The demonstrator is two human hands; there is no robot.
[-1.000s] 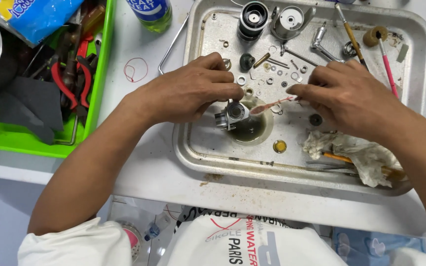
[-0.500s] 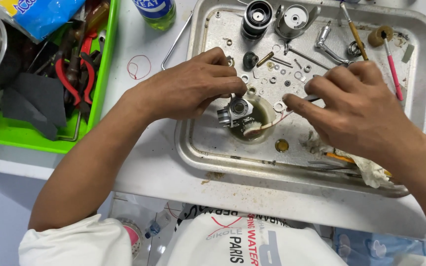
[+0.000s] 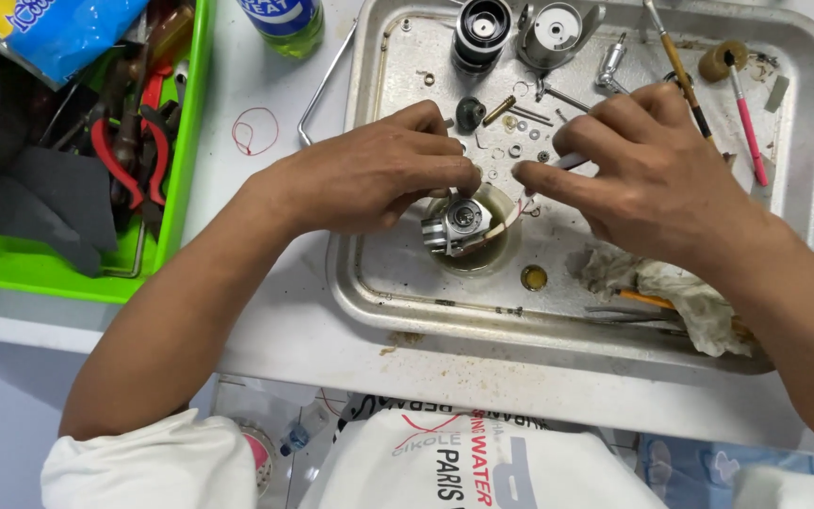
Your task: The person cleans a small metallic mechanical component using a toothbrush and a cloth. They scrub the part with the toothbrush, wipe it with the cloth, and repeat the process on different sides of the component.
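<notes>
We work over the metal tray [image 3: 807, 141], green bin [image 3: 186, 141] of pliers to its left. Small bowl [image 3: 501, 247] sits mid-tray, reel part [image 3: 456, 224] resting in it. Left hand [image 3: 369, 174] palm down, fingers curled, pinching the part at its top edge. Right hand [image 3: 657, 170] palm down, thumb and forefinger pressed on a thin white tool [image 3: 569, 161], tip aimed toward the bowl.

Risks, as we judge them: loose washers and screws [image 3: 520, 141] lie just beside both hands, so a sweep of either wrist could scatter them. The part may slip and tip the bowl. The rag [image 3: 671, 287] near the right wrist could snag.
</notes>
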